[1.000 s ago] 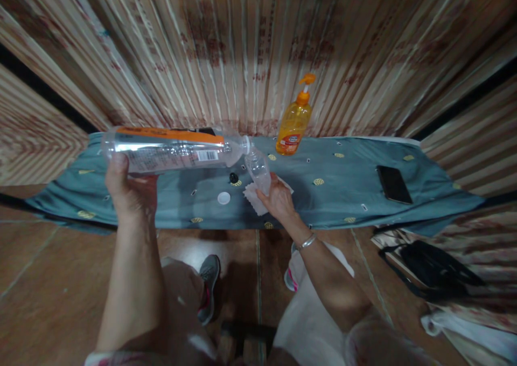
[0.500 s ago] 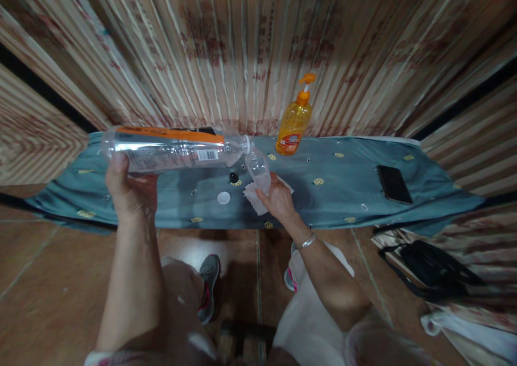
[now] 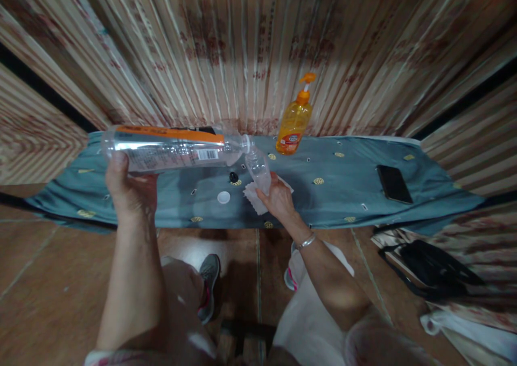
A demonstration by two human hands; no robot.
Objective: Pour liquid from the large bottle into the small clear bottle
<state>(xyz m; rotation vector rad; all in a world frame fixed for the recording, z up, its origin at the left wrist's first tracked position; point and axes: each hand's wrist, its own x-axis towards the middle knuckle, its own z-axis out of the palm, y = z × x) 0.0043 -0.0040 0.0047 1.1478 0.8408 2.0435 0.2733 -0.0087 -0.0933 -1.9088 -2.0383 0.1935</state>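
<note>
One large orange-labelled clear-plastic bottle (image 3: 169,151), left hand (image 3: 132,190) grasping; one small clear-plastic bottle (image 3: 257,166), right hand (image 3: 279,198) grasping. Best aligned mouth-to-mouth.

Light was dim; shadow dulled the bench (image 3: 204,185) between left hand (image 3: 131,189) and right hand (image 3: 279,198), glare whitened the floor (image 3: 238,263) below, margins stretched softly.

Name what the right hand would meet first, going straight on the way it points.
Beyond the small bottle in its grip, the right hand would likely meet the large bottle first, at its neck; depth is unclear.
</note>
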